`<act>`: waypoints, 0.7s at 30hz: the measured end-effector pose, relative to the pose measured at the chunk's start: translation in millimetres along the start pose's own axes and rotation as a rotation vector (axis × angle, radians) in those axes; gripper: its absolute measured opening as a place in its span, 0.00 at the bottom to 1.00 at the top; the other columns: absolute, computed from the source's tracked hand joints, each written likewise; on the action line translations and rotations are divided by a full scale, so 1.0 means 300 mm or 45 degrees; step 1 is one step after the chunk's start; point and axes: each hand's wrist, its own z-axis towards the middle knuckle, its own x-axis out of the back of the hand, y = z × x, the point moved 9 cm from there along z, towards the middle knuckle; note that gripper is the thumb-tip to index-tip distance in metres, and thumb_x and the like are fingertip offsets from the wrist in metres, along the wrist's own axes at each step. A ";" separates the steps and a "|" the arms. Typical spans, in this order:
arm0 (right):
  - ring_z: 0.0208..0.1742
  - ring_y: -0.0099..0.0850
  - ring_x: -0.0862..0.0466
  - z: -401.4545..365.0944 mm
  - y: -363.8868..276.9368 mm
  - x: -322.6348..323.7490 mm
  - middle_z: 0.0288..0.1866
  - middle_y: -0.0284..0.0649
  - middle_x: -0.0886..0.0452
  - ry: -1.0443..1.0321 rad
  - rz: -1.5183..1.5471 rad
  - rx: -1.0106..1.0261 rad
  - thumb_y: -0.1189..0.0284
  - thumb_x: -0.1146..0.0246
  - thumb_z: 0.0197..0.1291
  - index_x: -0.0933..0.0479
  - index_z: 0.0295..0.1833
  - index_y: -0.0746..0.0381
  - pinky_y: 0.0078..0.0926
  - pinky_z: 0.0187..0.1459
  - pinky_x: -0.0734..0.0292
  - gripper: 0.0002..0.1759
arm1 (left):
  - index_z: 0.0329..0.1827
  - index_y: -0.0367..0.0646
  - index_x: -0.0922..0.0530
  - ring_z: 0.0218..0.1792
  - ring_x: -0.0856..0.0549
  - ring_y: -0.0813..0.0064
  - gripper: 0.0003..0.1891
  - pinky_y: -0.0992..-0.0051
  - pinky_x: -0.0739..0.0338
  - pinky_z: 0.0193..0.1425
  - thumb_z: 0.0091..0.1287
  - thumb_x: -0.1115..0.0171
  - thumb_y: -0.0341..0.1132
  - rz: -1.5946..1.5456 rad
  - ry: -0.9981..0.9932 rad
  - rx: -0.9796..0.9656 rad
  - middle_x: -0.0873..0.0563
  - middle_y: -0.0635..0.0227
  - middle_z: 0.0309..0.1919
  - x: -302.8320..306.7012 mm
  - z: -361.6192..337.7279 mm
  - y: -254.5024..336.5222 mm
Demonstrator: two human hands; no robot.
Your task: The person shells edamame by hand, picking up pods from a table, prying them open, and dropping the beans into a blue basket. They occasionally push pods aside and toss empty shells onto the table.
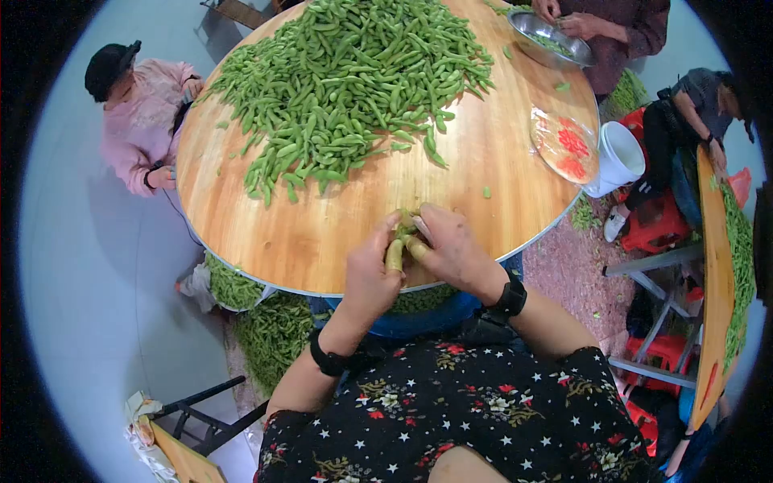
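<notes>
Just above the near edge of the round wooden table [314, 249], my left hand [372, 266] and my right hand [459, 245] meet with fingers pinched together. A green soybean pod [405, 229] is held between the fingertips of both hands, which partly cover it. Both thumbs look yellowish, as if wrapped or covered. Below the hands and the table edge sits a blue basin [407, 324] with green beans [423, 299] in it. Farther back on the table rises a large pile of green soybean pods [354, 88].
At the back right, a person's hands are over a metal bowl [535, 28]. Plastic with red print [568, 149] lies near a white bucket [622, 153]. A person in pink [141, 121] is at the left. More pods [278, 342] lie on the floor; a second table [717, 282] stands right.
</notes>
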 end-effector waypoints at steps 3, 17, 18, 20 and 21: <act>0.36 0.54 0.24 0.009 -0.023 -0.021 0.33 0.55 0.26 -0.012 -0.037 0.014 0.75 0.40 0.52 0.32 0.36 0.67 0.45 0.38 0.29 0.09 | 0.64 0.38 0.31 0.31 0.15 0.67 0.23 0.72 0.21 0.37 0.63 0.47 0.19 0.222 0.167 -0.451 0.15 0.57 0.33 0.016 -0.024 0.065; 0.36 0.48 0.22 -0.126 -0.170 -0.066 0.33 0.45 0.27 -0.658 0.206 0.313 0.81 0.43 0.47 0.28 0.38 0.64 0.38 0.38 0.26 0.09 | 0.49 0.39 0.20 0.42 0.16 0.53 0.13 0.64 0.22 0.47 0.60 0.40 0.26 0.853 0.198 0.098 0.17 0.54 0.42 0.474 -0.257 0.012; 0.39 0.46 0.21 -0.137 -0.190 -0.066 0.35 0.45 0.25 -0.787 0.180 0.363 0.82 0.42 0.47 0.27 0.40 0.64 0.38 0.38 0.25 0.11 | 0.49 0.40 0.21 0.43 0.17 0.53 0.13 0.63 0.22 0.47 0.60 0.40 0.27 0.961 0.253 0.055 0.17 0.55 0.44 0.509 -0.254 0.015; 0.39 0.46 0.20 -0.143 -0.179 -0.075 0.37 0.45 0.23 -0.797 0.174 0.393 0.80 0.42 0.50 0.27 0.41 0.63 0.38 0.38 0.25 0.11 | 0.49 0.40 0.21 0.43 0.17 0.53 0.13 0.62 0.22 0.46 0.61 0.41 0.29 1.070 0.297 0.005 0.17 0.56 0.45 0.525 -0.197 0.049; 0.39 0.46 0.20 -0.153 -0.177 -0.065 0.38 0.45 0.22 -0.792 0.150 0.417 0.79 0.41 0.52 0.26 0.42 0.63 0.38 0.38 0.26 0.10 | 0.49 0.41 0.21 0.44 0.17 0.54 0.12 0.61 0.22 0.46 0.62 0.42 0.30 1.042 0.160 -0.034 0.18 0.58 0.46 0.468 -0.113 0.090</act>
